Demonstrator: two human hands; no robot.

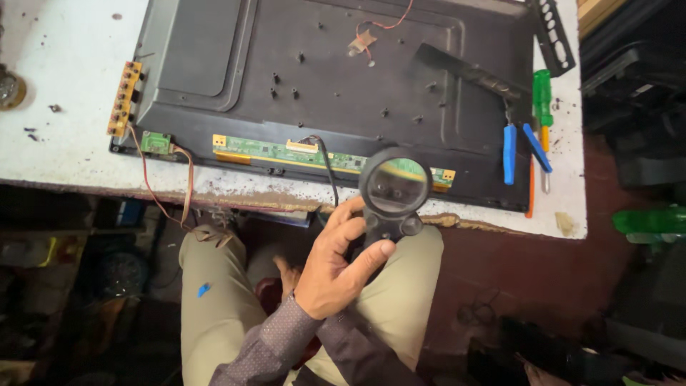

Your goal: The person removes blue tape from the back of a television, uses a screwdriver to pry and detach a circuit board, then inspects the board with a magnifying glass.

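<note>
The right hand [336, 268] grips the black magnifying glass [393, 189] by its handle, fingers [350, 229] wrapped around it, lens over the green circuit strip [321, 156] along the panel's [321, 71] near edge at the tabletop's [64, 86] front edge; the left hand is out of view. Held over open space, the glass could slip into the lap, or knock the black cable [327, 171] loose. No containers show.

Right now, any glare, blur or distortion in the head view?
Head view: white table bright, near washed out; under-table area dark. The magnifier, held in one hand, distorts the green circuit strip behind its lens. The panel back stays sharp.
</note>
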